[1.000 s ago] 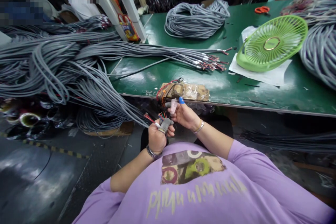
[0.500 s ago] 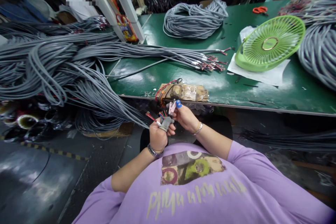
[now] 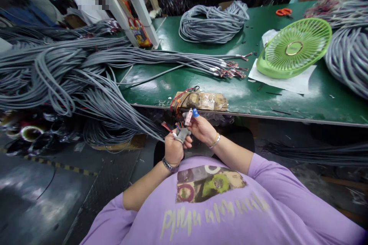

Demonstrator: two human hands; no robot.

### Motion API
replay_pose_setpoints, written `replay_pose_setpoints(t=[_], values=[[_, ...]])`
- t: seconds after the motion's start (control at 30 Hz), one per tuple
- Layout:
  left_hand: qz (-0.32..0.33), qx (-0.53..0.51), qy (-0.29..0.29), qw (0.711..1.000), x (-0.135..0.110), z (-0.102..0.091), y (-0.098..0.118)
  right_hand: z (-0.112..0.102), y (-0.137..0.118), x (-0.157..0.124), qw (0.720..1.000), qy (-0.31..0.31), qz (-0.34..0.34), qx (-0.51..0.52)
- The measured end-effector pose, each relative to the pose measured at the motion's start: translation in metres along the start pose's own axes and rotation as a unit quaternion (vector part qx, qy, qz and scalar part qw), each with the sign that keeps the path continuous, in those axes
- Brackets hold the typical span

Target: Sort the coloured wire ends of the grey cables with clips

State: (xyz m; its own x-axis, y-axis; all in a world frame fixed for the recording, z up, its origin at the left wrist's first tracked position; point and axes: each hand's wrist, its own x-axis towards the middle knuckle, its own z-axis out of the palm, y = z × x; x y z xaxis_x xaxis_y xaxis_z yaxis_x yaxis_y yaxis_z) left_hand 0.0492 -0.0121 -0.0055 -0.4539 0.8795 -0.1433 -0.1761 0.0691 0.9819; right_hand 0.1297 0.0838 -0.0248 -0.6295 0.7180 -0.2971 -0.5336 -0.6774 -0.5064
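In the head view, my left hand [image 3: 173,149] is closed around the end of a grey cable, its thumb side under a grey wrap. Thin multicoloured wires [image 3: 179,124] fan out above that fist. To their left, red wires [image 3: 166,126] stick out past a white band. My right hand [image 3: 202,128] pinches a small pink clip [image 3: 189,117] just right of the coloured wires. Blue tape [image 3: 195,112] covers the tip of one right finger. Both hands are close together in front of the bench edge. Where the clip meets the wires is too small to tell.
A wooden block [image 3: 205,101] with red and black leads lies at the edge of the green bench [image 3: 161,80]. Grey cables [image 3: 138,54] spread across the left. Behind are a cable coil [image 3: 212,23], a green fan [image 3: 294,48] and orange scissors [image 3: 283,12]. Other people stand beyond.
The pink clip has turned slightly in my right hand, and its two arms look closer together. My left hand keeps its grip on the cable in nearly the same place.
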Motion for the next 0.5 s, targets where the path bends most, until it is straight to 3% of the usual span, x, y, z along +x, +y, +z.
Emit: replay_pose_setpoints(t=[0.17,0.5], values=[[-0.015,-0.028,-0.013,0.999,-0.004,-0.007,-0.001,-0.01,-0.004,-0.005,0.998,-0.002,0.054,0.019],[-0.048,-0.064,-0.071,0.994,-0.009,-0.024,-0.009,-0.034,-0.01,-0.013,0.998,0.029,0.055,0.016]])
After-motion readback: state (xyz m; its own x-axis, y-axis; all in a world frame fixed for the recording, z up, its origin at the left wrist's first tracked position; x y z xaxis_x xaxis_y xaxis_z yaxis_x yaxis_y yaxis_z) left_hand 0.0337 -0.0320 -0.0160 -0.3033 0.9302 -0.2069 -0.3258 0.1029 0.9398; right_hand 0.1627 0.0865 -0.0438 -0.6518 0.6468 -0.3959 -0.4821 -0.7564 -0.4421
